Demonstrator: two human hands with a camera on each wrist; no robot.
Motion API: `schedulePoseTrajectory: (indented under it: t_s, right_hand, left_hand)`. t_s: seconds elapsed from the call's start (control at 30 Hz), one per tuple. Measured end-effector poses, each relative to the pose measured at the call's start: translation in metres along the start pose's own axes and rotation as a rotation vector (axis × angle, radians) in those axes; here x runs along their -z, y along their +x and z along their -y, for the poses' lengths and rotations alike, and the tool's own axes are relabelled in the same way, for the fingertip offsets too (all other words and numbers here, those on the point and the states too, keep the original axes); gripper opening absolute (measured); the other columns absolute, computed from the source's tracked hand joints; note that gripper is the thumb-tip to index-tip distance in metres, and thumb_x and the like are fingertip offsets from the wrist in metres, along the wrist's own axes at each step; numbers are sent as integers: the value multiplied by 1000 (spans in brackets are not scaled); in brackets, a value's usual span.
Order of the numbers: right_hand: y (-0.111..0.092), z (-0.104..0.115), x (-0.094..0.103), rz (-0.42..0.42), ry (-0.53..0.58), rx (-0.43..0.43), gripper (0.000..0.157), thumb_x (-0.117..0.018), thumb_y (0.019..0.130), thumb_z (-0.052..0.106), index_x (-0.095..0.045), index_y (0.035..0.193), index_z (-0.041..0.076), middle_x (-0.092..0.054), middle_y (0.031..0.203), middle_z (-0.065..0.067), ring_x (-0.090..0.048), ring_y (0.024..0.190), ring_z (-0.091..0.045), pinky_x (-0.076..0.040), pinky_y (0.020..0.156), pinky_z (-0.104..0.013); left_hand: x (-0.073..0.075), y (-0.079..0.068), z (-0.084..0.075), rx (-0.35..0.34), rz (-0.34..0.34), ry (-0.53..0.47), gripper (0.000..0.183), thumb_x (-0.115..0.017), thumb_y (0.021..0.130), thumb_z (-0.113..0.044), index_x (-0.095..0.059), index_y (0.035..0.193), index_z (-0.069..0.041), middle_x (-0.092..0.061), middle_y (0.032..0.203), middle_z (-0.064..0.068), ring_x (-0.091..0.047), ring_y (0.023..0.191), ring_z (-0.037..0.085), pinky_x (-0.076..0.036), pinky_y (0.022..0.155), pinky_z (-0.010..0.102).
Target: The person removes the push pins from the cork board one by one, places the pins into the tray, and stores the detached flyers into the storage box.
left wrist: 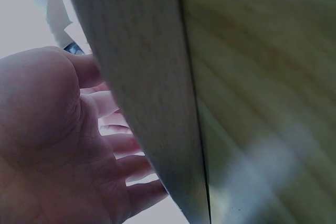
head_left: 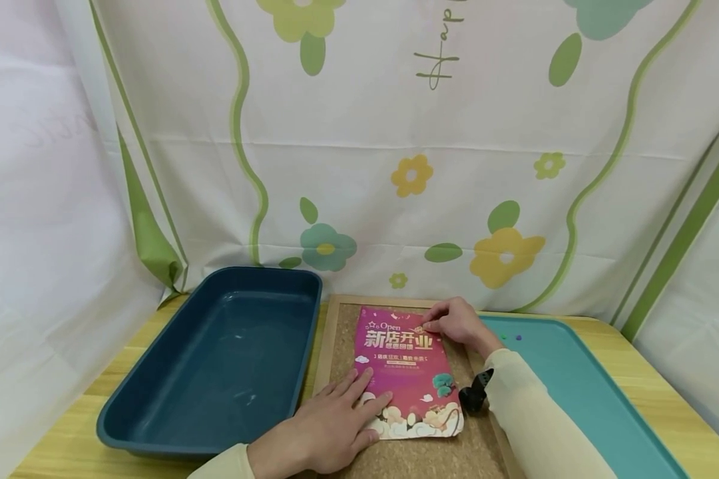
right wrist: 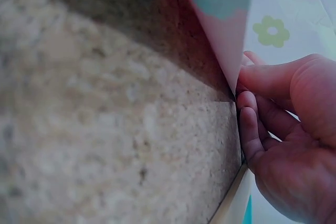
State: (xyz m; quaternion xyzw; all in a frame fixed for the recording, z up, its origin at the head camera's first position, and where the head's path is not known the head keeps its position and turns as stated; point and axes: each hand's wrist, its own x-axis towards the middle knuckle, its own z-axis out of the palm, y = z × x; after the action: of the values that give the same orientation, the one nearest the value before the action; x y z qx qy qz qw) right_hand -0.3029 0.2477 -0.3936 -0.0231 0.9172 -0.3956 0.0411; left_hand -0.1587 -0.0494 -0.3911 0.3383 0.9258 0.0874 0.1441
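Note:
A pink and purple poster (head_left: 404,379) with gold and white lettering lies on a cork board (head_left: 419,459) with a pale wooden frame. My left hand (head_left: 335,419) rests on the poster's lower left edge, fingers straight and spread. At the upper right corner, my right hand (head_left: 457,322) pinches the paper with thumb and curled fingers. In the right wrist view, the poster's edge (right wrist: 226,40) stands off the cork and narrows to a corner at my fingertips (right wrist: 247,100). I cannot tell whether a small thing is between those fingertips.
Left of the board stands a deep dark blue tub (head_left: 216,372). A flat teal tray (head_left: 569,379) lies at the right, with tiny green and purple pieces (head_left: 518,337) near its far edge. Behind the wooden table (head_left: 54,426) hangs a flowered curtain (head_left: 359,199).

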Motion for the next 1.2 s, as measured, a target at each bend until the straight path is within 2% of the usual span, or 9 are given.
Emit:
schedulePoseTrajectory:
  t_s: [0.27, 0.47, 0.7, 0.93, 1.2]
  right_hand:
    - [0, 0, 1, -5, -9, -2, 11, -75, 100, 16, -83, 100, 8, -74, 110, -13, -61, 105, -28, -54, 85, -37]
    - [0, 3, -1, -48, -31, -2, 10, -74, 100, 14, -82, 100, 9, -73, 110, -12, -60, 106, -29, -55, 89, -42]
    - [1, -3, -1, -86, -38, 16, 9, -73, 101, 14, -81, 98, 10, -73, 107, -11, -60, 105, -27, -54, 90, -40]
    - [-8, -12, 21, -137, -51, 54, 10, -73, 101, 16, -80, 101, 9, -74, 107, -12, -63, 100, -27, -54, 82, -36]
    - [-19, -25, 47, -153, -57, 70, 13, -72, 102, 12, -78, 106, 1, -76, 103, -16, -65, 90, -28, -53, 70, -32]
  left_hand:
    - [0, 0, 0, -3, -1, 4, 63, -53, 106, -53, -33, 165, -44, -22, 179, 1, -23, 165, 34, -38, 125, 60]
    - [0, 0, 1, -7, 0, 2, 63, -52, 106, -54, -33, 165, -44, -22, 179, 0, -24, 165, 34, -38, 125, 60]
    - [-2, 0, 3, -11, 1, -4, 62, -52, 107, -53, -33, 165, -43, -21, 179, 1, -23, 165, 34, -38, 125, 61]
    - [-2, 0, 3, -16, -1, -11, 62, -52, 107, -52, -33, 165, -44, -22, 179, 1, -23, 165, 34, -38, 125, 62]
    - [-3, 0, 4, -21, -1, -11, 62, -51, 107, -52, -33, 165, -43, -22, 179, 1, -24, 165, 35, -38, 125, 61]
